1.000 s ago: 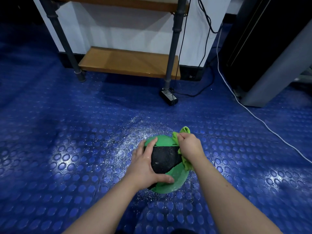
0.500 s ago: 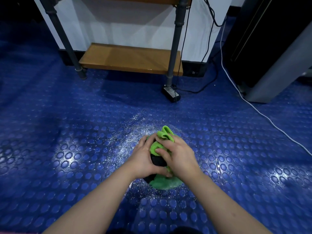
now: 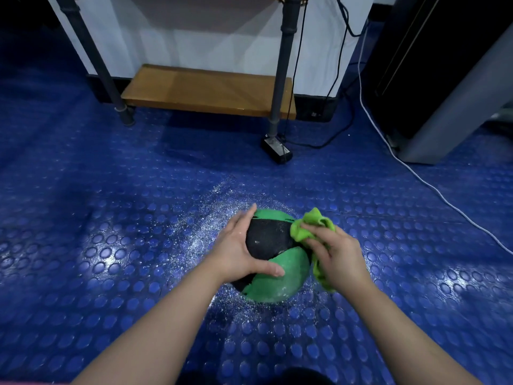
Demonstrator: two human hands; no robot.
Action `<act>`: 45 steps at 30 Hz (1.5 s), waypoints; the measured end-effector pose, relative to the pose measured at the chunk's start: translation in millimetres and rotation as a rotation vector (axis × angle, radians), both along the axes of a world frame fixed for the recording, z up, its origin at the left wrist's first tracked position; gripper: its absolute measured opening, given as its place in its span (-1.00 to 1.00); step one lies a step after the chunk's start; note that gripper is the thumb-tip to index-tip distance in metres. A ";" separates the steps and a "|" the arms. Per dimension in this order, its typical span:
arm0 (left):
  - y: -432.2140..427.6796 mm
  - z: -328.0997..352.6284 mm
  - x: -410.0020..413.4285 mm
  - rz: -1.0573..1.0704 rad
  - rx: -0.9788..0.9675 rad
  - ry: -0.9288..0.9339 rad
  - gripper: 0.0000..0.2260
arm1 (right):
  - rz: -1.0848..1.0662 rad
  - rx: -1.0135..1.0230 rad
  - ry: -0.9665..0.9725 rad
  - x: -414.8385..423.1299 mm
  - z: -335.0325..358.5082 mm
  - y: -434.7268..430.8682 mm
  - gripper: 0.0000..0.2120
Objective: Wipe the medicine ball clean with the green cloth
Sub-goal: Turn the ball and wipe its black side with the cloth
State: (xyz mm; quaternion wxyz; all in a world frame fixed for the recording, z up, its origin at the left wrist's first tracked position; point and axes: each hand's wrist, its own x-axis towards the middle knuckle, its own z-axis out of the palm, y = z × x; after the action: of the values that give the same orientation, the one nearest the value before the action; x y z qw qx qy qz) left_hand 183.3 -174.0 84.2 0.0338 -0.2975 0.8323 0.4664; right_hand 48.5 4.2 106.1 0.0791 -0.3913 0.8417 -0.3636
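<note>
**Cloth pressed to the right side of the ball**

Nearest, two bare forearms (image 3: pixel 155 329) reaching in from the lower edge. Pressing with the left hand (image 3: pixel 238 251) on the left side of the medicine ball (image 3: pixel 280 282): fingers straight and spread beside the black panel, thumb laid across the green panel, not curled around anything. Gripping the green cloth (image 3: pixel 304 229) with the right hand (image 3: pixel 338 254), fingers bent and clamped on the bunched fabric, and pushing it against the upper right side of the ball, with one tail of cloth hanging down below the palm. Ball between both hands, resting on the blue studded floor (image 3: pixel 111 218) inside a ring of fine white specks (image 3: pixel 222 195).

Further off, a black power brick (image 3: pixel 276 150) on the floor just beside a grey pipe leg (image 3: pixel 279 87). Also a black cable (image 3: pixel 316 146) and a white cable (image 3: pixel 433 187) lying across the floor.

Farthest, a low wooden shelf board (image 3: pixel 205 90) in front of the white wall (image 3: pixel 222 37), and a grey and black cabinet (image 3: pixel 458 107) at the right.

Compared with half a second ago: right hand and cloth no more on top of the ball over the left fingers, shifted now to the right side. Black panel uncovered again. Left hand kept at the same place.
</note>
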 end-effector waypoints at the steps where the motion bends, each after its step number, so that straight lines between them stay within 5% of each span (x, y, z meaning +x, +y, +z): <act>1: 4.2 0.5 -2.4 0.035 -0.019 0.012 0.31 | 0.002 -0.023 0.014 2.0 6.6 -7.6 -0.74; 6: 15.5 1.5 -9.2 0.116 -0.064 0.016 0.26 | 0.327 0.032 0.286 20.5 9.9 -43.7 -0.69; 10: 12.4 0.1 -9.6 0.082 -0.063 0.040 0.25 | 0.316 0.101 0.367 15.5 0.7 -34.8 -0.70; 17: 21.6 2.1 -27.9 0.095 -0.103 0.007 0.25 | -0.024 0.099 0.212 10.0 8.1 -30.3 -0.76; 22: 28.8 0.7 -26.1 0.102 -0.158 -0.001 0.18 | 0.038 0.126 0.194 19.5 5.9 -35.4 -0.80; 30: 36.0 2.0 -23.7 0.090 -0.169 0.018 0.21 | -0.111 -0.072 -0.361 14.5 15.2 -39.5 -0.85; 36: 33.3 1.3 -27.4 0.096 -0.167 0.003 0.21 | -0.123 0.089 -0.104 15.8 10.3 -49.3 -0.88; 40: 32.2 3.9 -30.2 0.097 -0.154 -0.010 0.22 | -0.249 0.019 -0.204 5.1 8.0 -55.1 -0.85; 43: 29.9 2.0 -28.2 0.103 -0.155 0.003 0.24 | -0.167 -0.101 -0.400 3.2 11.3 -50.0 -0.83; 45: 29.0 2.7 -26.3 0.115 -0.145 0.013 0.26 | -0.108 -0.056 -0.361 5.8 12.2 -48.3 -0.82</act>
State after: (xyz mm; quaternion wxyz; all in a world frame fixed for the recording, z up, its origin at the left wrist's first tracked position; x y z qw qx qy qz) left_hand 157.0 -145.0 86.9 -0.0201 -0.3433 0.8456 0.4082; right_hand 54.3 -44.1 118.3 0.1982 -0.2761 0.8230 -0.4551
